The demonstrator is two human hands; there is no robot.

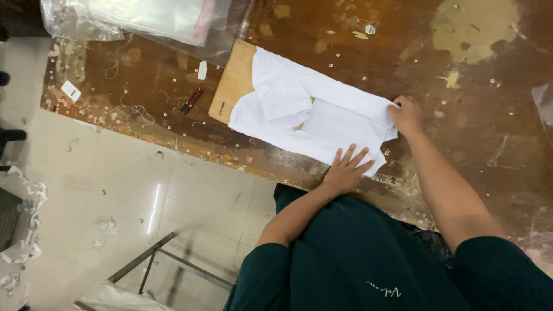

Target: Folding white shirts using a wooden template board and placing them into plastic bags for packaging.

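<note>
A big brown table (322, 34), worn and scratched, fills most of the view. On it lies a white shirt (311, 115), folded over a flat wooden board (233, 80). The board pokes out at the shirt's far end; the rest of it is hidden under the cloth. Clear plastic bags (144, 17) sit at the top edge of the table and are cut off by the frame. Near the board lies a small dark red tool (191, 101); it is too small to tell what kind. Little white tags (71, 90) and loose threads lie around it. Nothing blocks the hands.

The left hand (345, 170) lies flat on the near edge of the shirt, fingers spread, pressing down and gripping nothing. The right hand (406, 114) is curled and pinches the shirt's edge on the far side.
</note>
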